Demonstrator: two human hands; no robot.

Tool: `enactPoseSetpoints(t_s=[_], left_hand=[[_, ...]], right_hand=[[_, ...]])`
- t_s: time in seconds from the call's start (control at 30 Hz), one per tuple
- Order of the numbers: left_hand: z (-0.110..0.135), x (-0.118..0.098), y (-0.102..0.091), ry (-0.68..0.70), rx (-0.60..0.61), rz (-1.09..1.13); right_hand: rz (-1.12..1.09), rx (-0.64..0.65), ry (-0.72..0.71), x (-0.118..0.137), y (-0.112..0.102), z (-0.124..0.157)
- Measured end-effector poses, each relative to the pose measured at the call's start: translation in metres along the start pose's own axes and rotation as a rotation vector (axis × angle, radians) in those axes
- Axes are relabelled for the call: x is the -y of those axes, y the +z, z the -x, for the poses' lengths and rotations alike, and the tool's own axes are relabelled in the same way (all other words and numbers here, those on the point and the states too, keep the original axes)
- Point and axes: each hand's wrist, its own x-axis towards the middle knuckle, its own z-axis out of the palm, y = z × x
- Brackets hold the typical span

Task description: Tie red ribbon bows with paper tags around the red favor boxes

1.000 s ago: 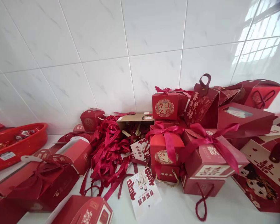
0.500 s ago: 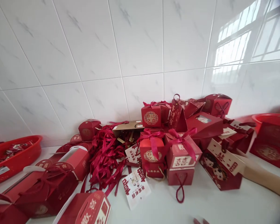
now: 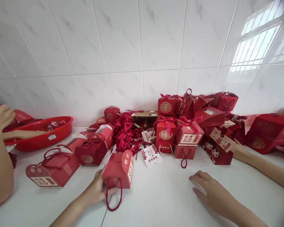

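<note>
My left hand [image 3: 98, 187] grips a red gift box [image 3: 113, 171] from its left and lower side. This box has a dark red cord handle [image 3: 115, 206] hanging down the front and a rounded flap with gold lettering. Some of the fingers are hidden behind it. Over the white tabletop [image 3: 165, 195], my right hand [image 3: 210, 190] is open and holds nothing, thumb apart from the fingers. Beyond it stand a red box with a ribbon bow [image 3: 188, 135] and a tilted box with cartoon figures [image 3: 219, 148]. A white printed card [image 3: 150, 156] lies between the hands.
More red boxes [image 3: 53, 171] stand at left, near a red plastic basin [image 3: 59, 134] of wrapped sweets. Dark red ribbons [image 3: 126, 132] are heaped mid-table. A co-worker's arm [image 3: 26, 134] reaches into the basin; another person's arm [image 3: 257, 164] extends behind the cartoon box. Tiled wall [image 3: 123, 47] behind.
The view has shifted left and downward, bringing both my hands into sight. My left hand now shows gripping the front box. Co-workers' arms have appeared at the left and show more at the right.
</note>
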Motion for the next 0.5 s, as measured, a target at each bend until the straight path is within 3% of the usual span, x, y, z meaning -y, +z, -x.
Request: enactPoseSetpoints(t_s=[0.1,0.17,0.23,0.33,0.4,0.5], left_hand=[[0.008,-0.035,0.003,0.050,0.061,-0.040],[0.014,-0.063,-0.002,0.158,0.187,-0.122],[0.018,-0.090,-0.019,0.232,0.317,-0.181],[0.012,-0.121,-0.067,0.186,0.543,-0.271],[0.000,-0.136,-0.103,0.095,0.501,-0.349],[-0.027,-0.150,-0.139,0.033,0.221,-0.357]], right_hand=[[0.119,0.289,0.088,0.034,-0.031,-0.010],[0.122,0.398,0.086,0.063,-0.053,-0.017],[0.091,0.344,-0.011,0.093,-0.074,-0.024],[0.045,0.156,-0.155,0.129,-0.101,-0.025],[0.014,0.065,-0.219,0.143,-0.113,-0.021],[-0.039,-0.048,-0.240,0.155,-0.120,-0.014]])
